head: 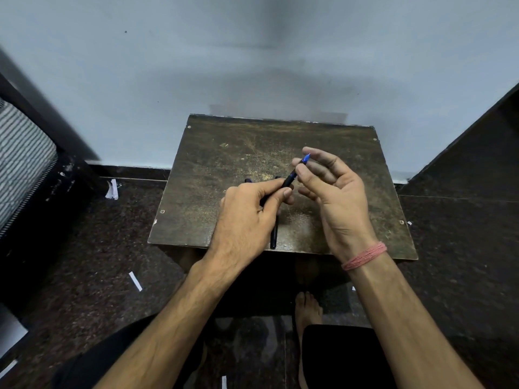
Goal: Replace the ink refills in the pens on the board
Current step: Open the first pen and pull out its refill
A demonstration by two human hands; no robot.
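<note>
Black and slim, the pen (pixel 289 181) is sitting in the air over the middle of the board (pixel 224 153), tilted so its tip is pointing toward one o'clock. A blue refill (pixel 304 159) is sticking out of its upper end, ending in a fine point. The left hand (pixel 250 214) is gripping the lower barrel, thumb and curled fingers wrapping round it. The right hand (pixel 334 192) is facing palm-in at three o'clock from the pen, its fingertips pinching the blue part near the tip while the other fingers are curling loosely. A pink thread band (pixel 365 255) is circling the right wrist. Another black pen (pixel 273 234) is lying on the worn dark-brown board at six o'clock, partly hidden by the left hand, its end reaching the near edge. A further dark end (pixel 248 180) is peeking out above the left knuckles; what it is cannot be told.
</note>
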